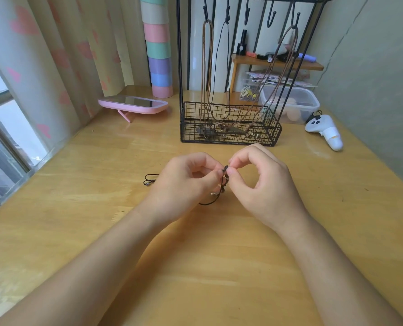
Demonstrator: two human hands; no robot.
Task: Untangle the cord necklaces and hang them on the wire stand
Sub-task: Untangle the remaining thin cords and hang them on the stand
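A tangle of dark cord necklaces (224, 182) hangs between my two hands over the wooden table (219, 267). My left hand (184, 182) and my right hand (261, 182) both pinch its knotted top with thumb and forefinger. A cord loop with small metal ends (150, 180) sticks out left of my left hand, and another strand (207, 203) curves below it. Behind stands the black wire stand (228, 128) with hooks on top. Brown and black cord necklaces (207, 67) hang from its hooks, their pendants lying in the basket base.
A pink-framed mirror (133, 104) leans at the back left beside a stack of pastel cups (159, 55). A clear plastic box (294, 104) and a white controller (325, 130) lie at the back right. A small wooden shelf (278, 63) holds small items. Curtains hang left.
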